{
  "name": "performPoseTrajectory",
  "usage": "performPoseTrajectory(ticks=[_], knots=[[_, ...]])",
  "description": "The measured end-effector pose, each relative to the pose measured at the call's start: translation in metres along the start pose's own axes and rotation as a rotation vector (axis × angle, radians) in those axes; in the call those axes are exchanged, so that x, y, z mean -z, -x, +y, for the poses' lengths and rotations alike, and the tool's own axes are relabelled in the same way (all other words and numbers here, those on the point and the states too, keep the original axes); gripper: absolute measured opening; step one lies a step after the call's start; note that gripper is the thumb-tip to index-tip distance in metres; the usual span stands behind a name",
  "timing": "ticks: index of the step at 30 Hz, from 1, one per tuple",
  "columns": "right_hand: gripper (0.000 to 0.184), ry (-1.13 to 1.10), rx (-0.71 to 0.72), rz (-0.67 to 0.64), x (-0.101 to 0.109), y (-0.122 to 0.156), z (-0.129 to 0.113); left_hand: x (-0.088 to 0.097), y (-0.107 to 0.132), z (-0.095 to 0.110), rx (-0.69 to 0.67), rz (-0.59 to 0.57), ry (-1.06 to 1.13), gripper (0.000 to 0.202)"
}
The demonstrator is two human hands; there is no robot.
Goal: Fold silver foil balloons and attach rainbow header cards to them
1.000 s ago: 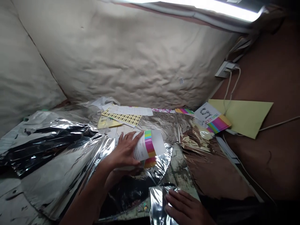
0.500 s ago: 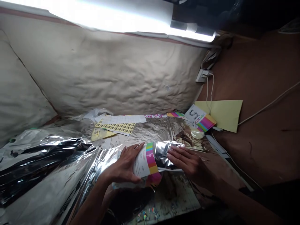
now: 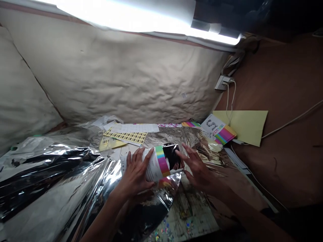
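My left hand (image 3: 136, 171) lies with fingers spread on a white card with a rainbow stripe (image 3: 157, 164), thumb hooked under its near edge. A folded piece of shiny foil (image 3: 173, 158) lies on the right half of that card. My right hand (image 3: 195, 166) has its fingers stretched out, the tips touching the foil piece's right edge. Both hands rest over a large crinkled silver foil sheet (image 3: 63, 188) that covers the work surface.
A sheet of small yellow labels (image 3: 126, 136) and white papers lie at the back by the padded wall. Another rainbow card (image 3: 222, 131) and a yellow paper (image 3: 246, 126) sit at the right. A wall socket (image 3: 222, 82) with cables hangs above them. Glitter bits dot the mat (image 3: 176, 225) near me.
My right hand carried the folded foil piece from the near edge up onto the striped card, and now pushes it left into the card. My left hand stayed on the card.
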State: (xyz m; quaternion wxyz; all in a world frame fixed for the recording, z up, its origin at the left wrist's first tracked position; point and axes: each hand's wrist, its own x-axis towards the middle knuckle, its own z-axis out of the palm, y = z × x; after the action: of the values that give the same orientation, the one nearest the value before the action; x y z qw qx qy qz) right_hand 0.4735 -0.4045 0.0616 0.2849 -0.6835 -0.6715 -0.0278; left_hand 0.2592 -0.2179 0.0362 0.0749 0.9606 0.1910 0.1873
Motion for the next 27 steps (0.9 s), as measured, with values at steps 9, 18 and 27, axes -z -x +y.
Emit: performPoseTrajectory(ticks=[9,18,27], knots=[[0.04,-0.905,-0.441,0.114,-0.029,-0.037,0.008,-0.007,-0.003,0.006,0.012,0.207,-0.145,0.108],[0.051,-1.479,-0.575,-0.398,-0.042,-0.078,-0.027,-0.002,0.0,0.01,0.001,0.256,-0.128,0.098],[0.044,-1.409,-0.44,-0.674,-0.044,-0.097,-0.026,0.002,0.004,0.015,0.004,0.246,-0.138,0.097]])
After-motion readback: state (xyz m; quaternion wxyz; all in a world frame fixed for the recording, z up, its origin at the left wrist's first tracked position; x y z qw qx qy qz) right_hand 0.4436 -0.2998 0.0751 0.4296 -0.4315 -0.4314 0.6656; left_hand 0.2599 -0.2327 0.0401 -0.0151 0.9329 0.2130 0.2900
